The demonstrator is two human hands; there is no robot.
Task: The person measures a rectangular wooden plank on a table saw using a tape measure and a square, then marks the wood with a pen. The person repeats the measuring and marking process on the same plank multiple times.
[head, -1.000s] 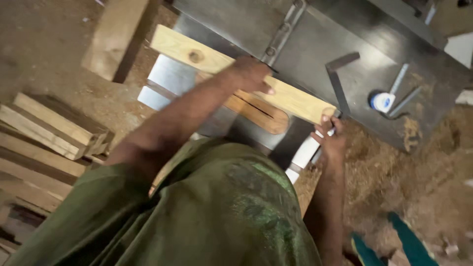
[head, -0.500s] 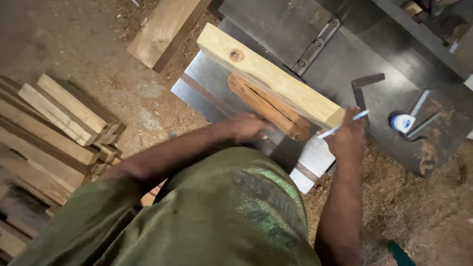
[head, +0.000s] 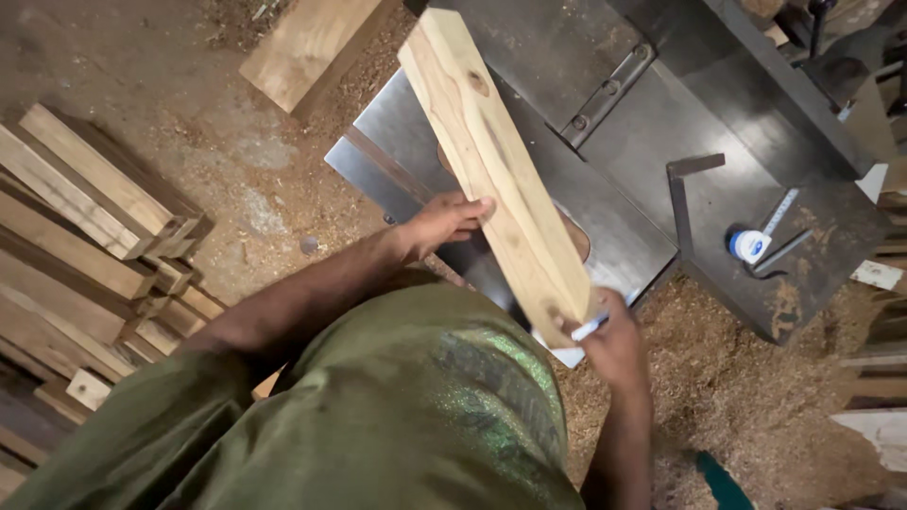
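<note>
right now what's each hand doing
Left hand: open, fingers resting on the side of the pale wooden plank.
Right hand: closed on the plank's near end, a white pen held too.

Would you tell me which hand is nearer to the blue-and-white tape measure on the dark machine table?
Right hand, gripping the pale wooden plank's near end, is nearer the tape measure; left hand rests farther away along the plank's side.

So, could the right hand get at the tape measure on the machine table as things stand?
Probably not at once. The right hand grips the near end of the wooden plank together with a pen. The path over the table to the tape measure looks unobstructed.
</note>
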